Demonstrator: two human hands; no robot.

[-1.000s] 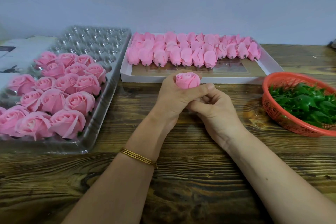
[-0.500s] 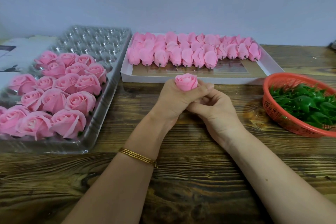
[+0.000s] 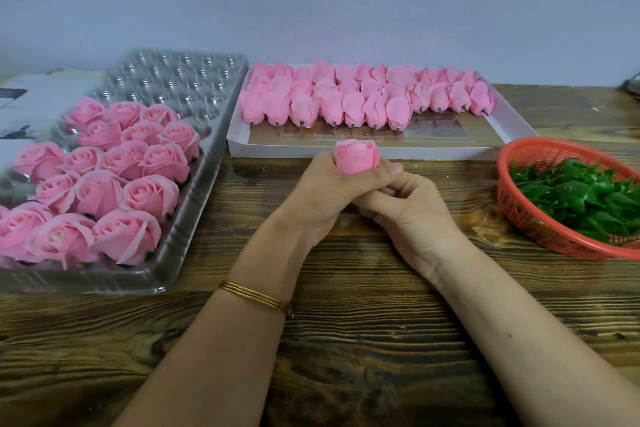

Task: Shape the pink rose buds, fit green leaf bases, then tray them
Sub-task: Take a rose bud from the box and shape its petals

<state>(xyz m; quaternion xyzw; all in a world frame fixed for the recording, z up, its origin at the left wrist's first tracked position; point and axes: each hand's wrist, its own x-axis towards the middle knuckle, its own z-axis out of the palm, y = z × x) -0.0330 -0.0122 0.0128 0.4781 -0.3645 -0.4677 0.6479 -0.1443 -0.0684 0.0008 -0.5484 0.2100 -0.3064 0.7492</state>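
Both hands are meeting at the pink rose bud (image 3: 356,156), with the forearms angling in from below it.
Left hand (image 3: 322,194) is gripping the bud, thumb and fingers wrapping its lower half. Right hand (image 3: 408,215) is sitting just below-right of the bud, fingers curling against the left hand; its grip is hidden.

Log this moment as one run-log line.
phase: shaping | left hand: grips rose bud | right hand: curled beneath bud, grip hidden | clear tray: partly filled
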